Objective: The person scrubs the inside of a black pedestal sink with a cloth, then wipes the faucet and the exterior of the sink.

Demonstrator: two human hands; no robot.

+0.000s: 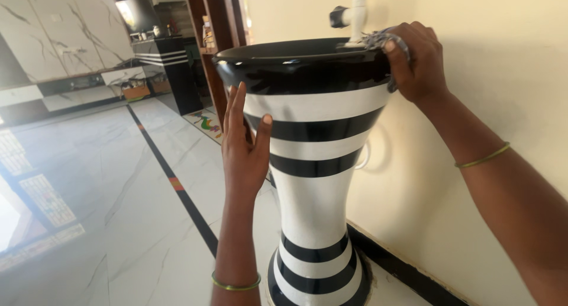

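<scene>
Striped basin [313, 134] btwn hands: left [244, 146], right [414, 60].

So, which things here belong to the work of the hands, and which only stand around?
In use:
- striped pedestal basin
- grey scrubber under the right hand
- left hand, flat on the basin's side

Standing around:
- white tap
- dark counter
- marble floor

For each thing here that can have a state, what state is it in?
Pedestal basin: upright against the wall, bowl empty as far as visible.
Tap: no water seen running.
Scrubber: gripped, pressed on the basin's rim.
Right hand: closed on the scrubber.
Left hand: open, flat against the basin's side.
</scene>
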